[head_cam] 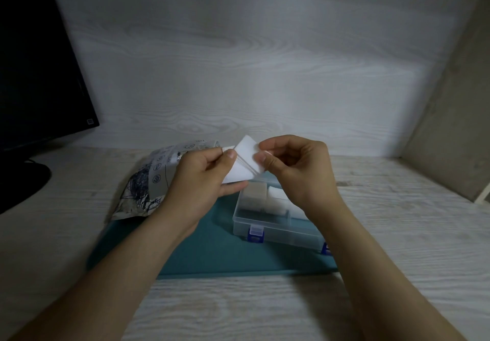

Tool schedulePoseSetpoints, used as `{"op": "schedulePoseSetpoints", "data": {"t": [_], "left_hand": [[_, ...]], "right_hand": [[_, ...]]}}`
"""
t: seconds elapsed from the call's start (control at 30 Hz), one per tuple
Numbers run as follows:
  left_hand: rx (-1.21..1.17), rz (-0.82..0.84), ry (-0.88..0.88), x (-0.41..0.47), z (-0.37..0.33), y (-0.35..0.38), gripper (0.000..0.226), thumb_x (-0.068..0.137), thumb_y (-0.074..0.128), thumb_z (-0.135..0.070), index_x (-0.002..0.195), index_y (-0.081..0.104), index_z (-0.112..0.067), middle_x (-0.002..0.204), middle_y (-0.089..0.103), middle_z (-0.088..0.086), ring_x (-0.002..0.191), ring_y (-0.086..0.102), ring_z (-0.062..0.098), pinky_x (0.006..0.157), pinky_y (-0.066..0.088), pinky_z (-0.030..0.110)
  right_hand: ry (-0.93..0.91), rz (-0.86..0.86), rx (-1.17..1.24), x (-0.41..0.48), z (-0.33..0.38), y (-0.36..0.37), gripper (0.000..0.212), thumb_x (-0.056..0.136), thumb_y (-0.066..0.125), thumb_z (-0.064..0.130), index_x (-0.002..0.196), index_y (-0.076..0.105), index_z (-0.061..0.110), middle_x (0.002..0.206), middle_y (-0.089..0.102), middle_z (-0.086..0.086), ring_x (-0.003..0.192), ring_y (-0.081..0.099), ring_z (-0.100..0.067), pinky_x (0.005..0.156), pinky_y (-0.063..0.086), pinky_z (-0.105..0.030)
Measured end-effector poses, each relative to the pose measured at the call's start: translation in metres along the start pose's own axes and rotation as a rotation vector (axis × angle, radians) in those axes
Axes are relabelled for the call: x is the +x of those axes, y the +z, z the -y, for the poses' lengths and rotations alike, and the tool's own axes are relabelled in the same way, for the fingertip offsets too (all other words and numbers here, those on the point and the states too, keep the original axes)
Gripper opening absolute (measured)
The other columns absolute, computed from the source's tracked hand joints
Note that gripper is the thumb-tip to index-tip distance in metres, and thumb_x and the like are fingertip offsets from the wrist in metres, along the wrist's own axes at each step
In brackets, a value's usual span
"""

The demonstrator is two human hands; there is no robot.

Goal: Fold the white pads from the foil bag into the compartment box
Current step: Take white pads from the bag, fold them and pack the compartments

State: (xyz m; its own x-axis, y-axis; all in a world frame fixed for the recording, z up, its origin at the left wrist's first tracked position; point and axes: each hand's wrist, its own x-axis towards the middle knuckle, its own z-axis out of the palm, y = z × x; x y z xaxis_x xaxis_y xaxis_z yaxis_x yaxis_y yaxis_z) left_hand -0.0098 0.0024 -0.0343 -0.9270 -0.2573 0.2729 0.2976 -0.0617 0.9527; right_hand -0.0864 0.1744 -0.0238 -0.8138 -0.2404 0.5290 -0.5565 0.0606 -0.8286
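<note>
Both hands hold one white pad in the air above the far edge of the clear compartment box. My left hand pinches the pad's left side between thumb and fingers. My right hand pinches its right edge with thumb and forefinger. The pad shows a crease across its middle. Several folded white pads lie in the box's far compartments, partly hidden by my right wrist. The printed foil bag lies to the left, behind my left hand, its mouth toward the pad.
A teal mat lies under the box and the bag on a pale wood-grain desk. A dark monitor stands at the far left. A wall panel closes the right side. The box has blue latches on its near edge.
</note>
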Motion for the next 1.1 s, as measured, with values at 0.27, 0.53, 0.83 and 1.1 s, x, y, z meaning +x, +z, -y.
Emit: {"op": "schedulePoseSetpoints", "data": {"t": [0.27,0.53,0.83,1.1], "left_hand": [[0.004,0.052,0.004,-0.0022,-0.0036,-0.002,0.021,0.105,0.064,-0.01,0.122,0.075,-0.009,0.111,0.08,0.006,0.107,0.077,0.019,0.085,0.063,0.028],[0.105,0.097,0.035,-0.0024,-0.0036,-0.0024,0.027,0.101,0.063,0.001,0.122,0.075,-0.009,0.111,0.081,0.003,0.108,0.077,0.019,0.09,0.063,0.032],[0.083,0.016,0.011,0.0022,0.0021,-0.0033,0.019,0.107,0.058,-0.007,0.111,0.076,-0.007,0.108,0.081,0.007,0.102,0.079,0.022,0.085,0.064,0.03],[-0.07,0.08,-0.111,0.0028,-0.0015,-0.0014,0.03,0.112,0.044,-0.008,0.121,0.071,0.0,0.116,0.078,0.018,0.109,0.076,0.029,0.092,0.063,0.041]], "right_hand": [[-0.106,0.038,-0.324,-0.0037,-0.0011,0.0029,0.016,0.088,0.084,0.032,0.104,0.082,0.029,0.105,0.075,0.015,0.094,0.069,-0.006,0.075,0.06,-0.027],[-0.199,0.066,-0.466,-0.008,0.0022,0.0053,0.032,0.082,0.087,0.039,0.11,0.077,0.028,0.1,0.074,0.023,0.093,0.069,0.001,0.078,0.057,-0.023],[-0.259,-0.146,-0.343,-0.0026,0.0001,0.0021,0.022,0.101,0.061,0.011,0.114,0.076,0.02,0.095,0.074,0.014,0.084,0.068,-0.009,0.069,0.056,-0.023],[-0.106,0.2,-0.027,-0.0029,0.0029,0.0045,0.023,0.101,0.059,0.002,0.113,0.075,0.014,0.101,0.078,0.002,0.095,0.071,-0.019,0.082,0.055,-0.029]]}}
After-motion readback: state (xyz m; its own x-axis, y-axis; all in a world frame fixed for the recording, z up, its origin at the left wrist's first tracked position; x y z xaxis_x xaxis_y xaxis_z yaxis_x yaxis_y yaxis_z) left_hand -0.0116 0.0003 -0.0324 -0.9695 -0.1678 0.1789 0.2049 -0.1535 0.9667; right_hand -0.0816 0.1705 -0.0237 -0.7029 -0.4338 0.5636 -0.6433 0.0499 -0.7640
